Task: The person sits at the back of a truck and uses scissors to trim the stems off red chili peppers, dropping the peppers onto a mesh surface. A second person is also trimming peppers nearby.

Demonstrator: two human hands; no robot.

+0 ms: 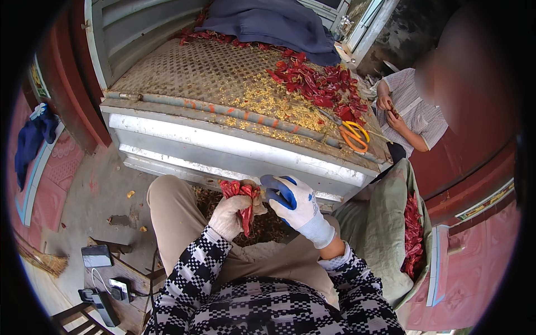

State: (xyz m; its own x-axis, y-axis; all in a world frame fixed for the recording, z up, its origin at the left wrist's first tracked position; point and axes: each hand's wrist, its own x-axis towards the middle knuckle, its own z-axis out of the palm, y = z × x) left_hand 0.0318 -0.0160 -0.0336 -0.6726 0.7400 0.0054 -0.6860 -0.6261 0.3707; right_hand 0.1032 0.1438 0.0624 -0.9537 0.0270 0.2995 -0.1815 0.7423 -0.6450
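My left hand, in a whitish knit glove, is closed around several dried red chili peppers above my lap. Close to its right side is my right hand, in a white glove with blue-coated fingers; its fingers are bent near the peppers' stem ends, and whether they pinch a stem cannot be told. On the metal truck bed ahead lies a heap of dried red peppers with scattered yellow seeds. Scissors with orange and yellow handles rest at the bed's right front corner.
At the right stands a green woven sack holding red peppers. Beyond it sits a co-worker with a small item in both hands. A dark blue cloth covers the bed's rear. A wooden stool with a phone and chargers stands lower left, near a broom.
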